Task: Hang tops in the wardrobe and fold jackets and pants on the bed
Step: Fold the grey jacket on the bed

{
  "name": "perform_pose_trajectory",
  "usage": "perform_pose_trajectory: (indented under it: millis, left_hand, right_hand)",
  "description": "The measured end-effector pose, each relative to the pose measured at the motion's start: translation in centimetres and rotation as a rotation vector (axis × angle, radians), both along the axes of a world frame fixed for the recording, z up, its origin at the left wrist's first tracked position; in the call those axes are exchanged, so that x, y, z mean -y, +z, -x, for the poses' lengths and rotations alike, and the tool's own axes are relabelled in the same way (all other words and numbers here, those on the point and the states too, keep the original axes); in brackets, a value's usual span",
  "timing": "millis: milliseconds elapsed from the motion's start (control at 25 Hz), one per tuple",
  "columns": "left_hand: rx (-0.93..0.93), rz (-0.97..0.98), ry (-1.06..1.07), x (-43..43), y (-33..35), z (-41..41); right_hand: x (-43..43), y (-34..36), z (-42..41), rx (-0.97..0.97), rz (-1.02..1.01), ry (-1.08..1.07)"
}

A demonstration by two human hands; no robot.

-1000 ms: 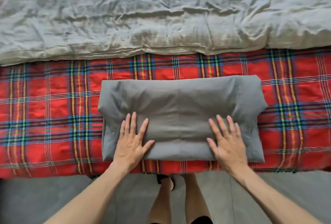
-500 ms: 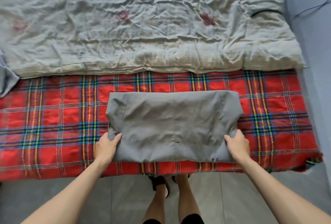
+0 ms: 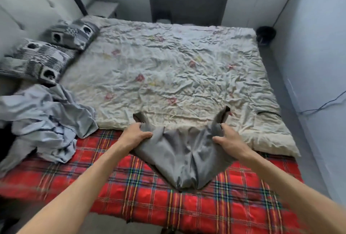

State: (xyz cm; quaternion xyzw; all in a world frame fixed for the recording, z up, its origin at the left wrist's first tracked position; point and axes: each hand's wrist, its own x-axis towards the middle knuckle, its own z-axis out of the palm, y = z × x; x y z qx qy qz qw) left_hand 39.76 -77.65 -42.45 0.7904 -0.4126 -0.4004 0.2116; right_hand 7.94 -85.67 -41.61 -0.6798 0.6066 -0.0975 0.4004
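Bed (image 3: 252,50) fills most of frame: crumpled cream quilt (image 3: 168,69) over upper and middle part, red plaid blanket (image 3: 234,205) across lower edge, heap of pale blue clothes (image 3: 46,121) at left centre lying over both, two patterned pillows (image 3: 37,59) at upper left. Folded grey garment (image 3: 183,155) at lower centre, bunched and sagging in the middle over the plaid blanket, upper corners reaching across the near quilt edge. Left hand (image 3: 135,134) grip closed round garment's left end, right hand (image 3: 227,140) grip closed round its right end, thumbs on the near face.
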Motion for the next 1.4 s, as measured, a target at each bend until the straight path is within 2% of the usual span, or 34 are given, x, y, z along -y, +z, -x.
perform_pose_trajectory:
  millis: [120, 200, 360, 520, 760, 840, 1000, 1120, 1280, 1400]
  left_hand:
    - [-0.004, 0.122, 0.172, -4.0, 8.6, -3.7]
    - [-0.010, 0.218, 0.308, -7.7, 13.0, -6.5]
    - [0.030, 0.350, 0.608, -17.3, 20.9, -9.5]
    - [0.086, 0.363, 0.964, -29.5, 26.5, -8.6]
    - [0.128, 0.429, 1.453, -49.0, 32.9, 0.4]
    - [0.204, 0.463, 1.639, -55.6, 34.4, 4.7]
    - [0.296, 0.547, 2.047, -66.6, 36.5, 12.6]
    - [0.439, 0.605, 2.307, -73.4, 38.5, 18.0]
    - [0.685, 0.658, 2.517, -80.8, 40.8, 24.8]
    - [0.762, 0.704, 2.674, -84.0, 41.6, 28.8]
  right_hand:
    - [0.1, 8.1, -8.1, 0.023, 0.193, 0.235]
    - [0.1, 12.0, -13.5, 0.058, 0.233, 0.361]
    - [-2.9, 18.7, -23.6, 0.123, 0.259, 0.646]
    - [-10.5, 24.1, -30.6, 0.263, 0.192, 0.946]
    - [-30.0, 30.6, -36.7, 0.422, 0.139, 1.540]
    - [-38.6, 31.8, -37.5, 0.464, 0.091, 1.768]
    - [-54.8, 34.4, -36.2, 0.544, 0.051, 2.133]
    - [-66.0, 37.0, -34.3, 0.688, 0.137, 2.401]
    - [-81.3, 39.8, -31.4, 0.807, -0.035, 2.650]
    - [-90.8, 40.8, -29.5, 0.839, -0.166, 2.791]
